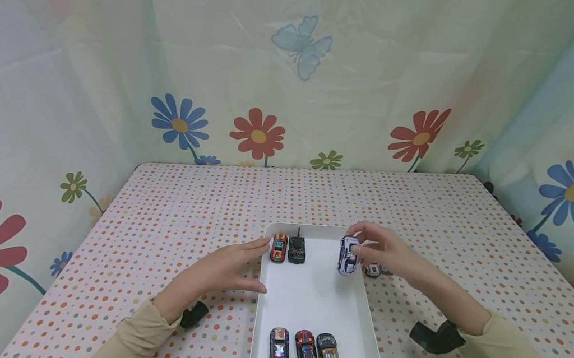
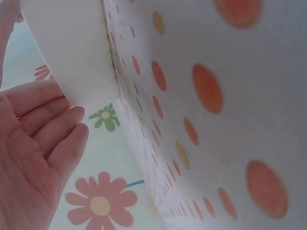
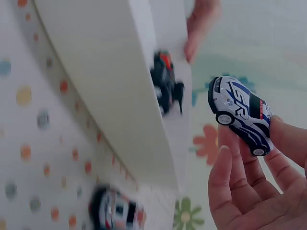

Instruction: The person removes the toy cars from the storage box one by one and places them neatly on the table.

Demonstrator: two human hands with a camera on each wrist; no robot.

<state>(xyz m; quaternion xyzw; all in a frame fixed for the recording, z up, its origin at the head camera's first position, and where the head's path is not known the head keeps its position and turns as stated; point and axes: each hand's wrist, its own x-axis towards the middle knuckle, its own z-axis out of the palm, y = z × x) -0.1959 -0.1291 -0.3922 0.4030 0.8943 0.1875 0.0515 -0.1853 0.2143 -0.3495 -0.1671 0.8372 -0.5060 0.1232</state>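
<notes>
A white tray lies on the dotted tablecloth. My right hand pinches a white and blue toy car just above the tray's right side; the right wrist view shows the same car between my thumb and fingers. My left hand rests with straight fingers against the tray's left rim, seen close in the left wrist view as my palm beside the tray wall. An orange car and a black car sit at the tray's far end. Three cars line its near end.
Another small white car stands on the cloth just right of the tray, partly behind my right hand, blurred in the right wrist view. Flowered curtains close off the table's back and sides. The dotted table spreads wide around the tray.
</notes>
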